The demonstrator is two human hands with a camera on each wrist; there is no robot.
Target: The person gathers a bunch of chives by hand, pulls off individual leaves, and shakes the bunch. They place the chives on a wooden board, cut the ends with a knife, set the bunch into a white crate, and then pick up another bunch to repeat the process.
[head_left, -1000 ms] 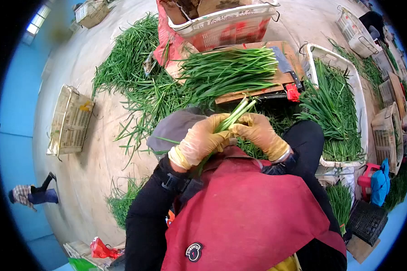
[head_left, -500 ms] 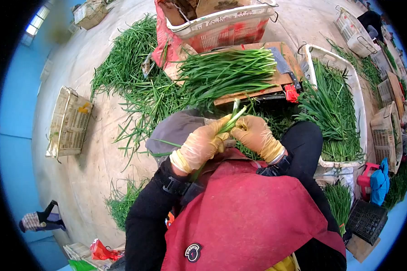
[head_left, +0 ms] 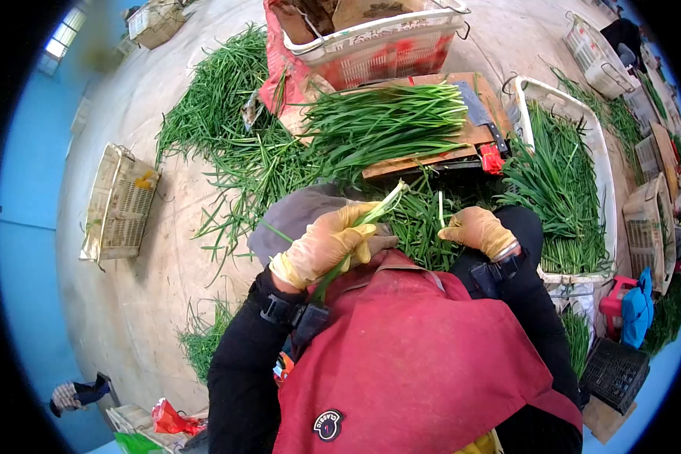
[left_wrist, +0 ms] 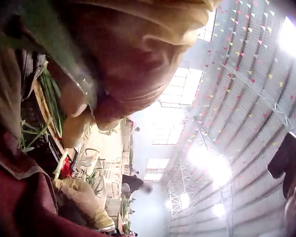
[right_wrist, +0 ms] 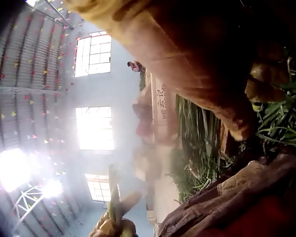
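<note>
On the near side of the wooden chopping board (head_left: 473,135), your yellow-gloved left hand (head_left: 327,244) has its grip curled tight round a slim bunch of green chive stalks (head_left: 377,210). Your right hand (head_left: 478,229) pinches one pale loose strand (head_left: 440,208) in its grip. Draw it straight off, holding the bunch firm.

Gloved right hand (right_wrist: 187,54) is hogging the top of the shot, fingers curling over piled green chives (right_wrist: 197,143). Down low the left hand (right_wrist: 111,228) is holding up a green stalk (right_wrist: 113,195), big windows (right_wrist: 93,128) glowing behind, red apron (right_wrist: 256,207) poking in at the corner
</note>
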